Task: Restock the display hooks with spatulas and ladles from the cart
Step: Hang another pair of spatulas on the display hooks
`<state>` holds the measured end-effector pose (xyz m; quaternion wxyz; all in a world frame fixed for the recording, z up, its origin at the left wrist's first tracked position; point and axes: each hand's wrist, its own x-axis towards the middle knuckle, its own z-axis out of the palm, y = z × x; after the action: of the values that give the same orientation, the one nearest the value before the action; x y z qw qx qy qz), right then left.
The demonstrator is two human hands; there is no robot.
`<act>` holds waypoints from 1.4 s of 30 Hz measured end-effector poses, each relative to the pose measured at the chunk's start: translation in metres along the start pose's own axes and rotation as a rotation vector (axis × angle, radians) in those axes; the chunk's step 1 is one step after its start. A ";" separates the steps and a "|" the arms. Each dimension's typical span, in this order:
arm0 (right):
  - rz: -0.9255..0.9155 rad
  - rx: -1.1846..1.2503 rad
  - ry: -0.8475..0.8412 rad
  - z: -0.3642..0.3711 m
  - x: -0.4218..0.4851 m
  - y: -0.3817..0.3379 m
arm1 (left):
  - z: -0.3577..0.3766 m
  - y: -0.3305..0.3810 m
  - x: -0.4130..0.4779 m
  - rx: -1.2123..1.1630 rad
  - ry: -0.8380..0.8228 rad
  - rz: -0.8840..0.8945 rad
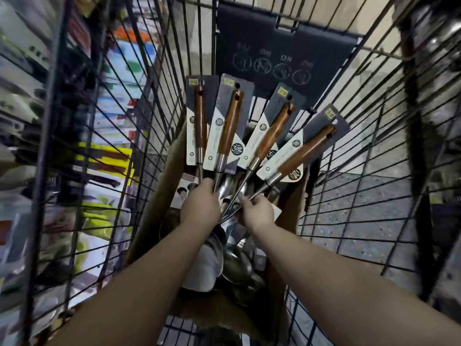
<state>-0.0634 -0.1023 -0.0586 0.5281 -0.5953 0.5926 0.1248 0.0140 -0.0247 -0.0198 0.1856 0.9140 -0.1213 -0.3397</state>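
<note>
Inside a wire cart, a person's left hand (199,204) curls round the steel shanks of the two leftmost utensils. The right hand (257,212), just beside it, pinches the shanks of the two on the right. Together the hands hold a fan of four wooden-handled utensils (270,136), handles pointing away from the person. Each handle sits in a printed card sleeve (219,113) with a hang hole at its top. The hands hide the working ends, so whether these are spatulas or ladles cannot be told.

Below the wrists, an open cardboard box (159,193) in the cart (51,116) holds more rounded steel heads (234,265). A dark panel (274,51) closes the far end, and blurred store shelves (20,71) run along the left. No display hooks are in view.

The step in hand looks like lifting a batch out of the box. It would go best with the fan drawn straight up between the wire walls, so no card catches or bends. A firm hold on the bare metal, not the sleeves, suits the weight. At the hooks, one piece at a time can be peeled off with all the cards facing the same way.
</note>
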 end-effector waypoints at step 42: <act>-1.515 -0.237 -0.047 -0.196 -0.426 -0.231 | -0.320 0.104 -0.363 -0.649 0.996 0.229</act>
<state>-0.0763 -0.0701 0.4628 0.4145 -0.8887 -0.0062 -0.1958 -0.0514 0.0903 0.4578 0.5247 0.8410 -0.0078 0.1317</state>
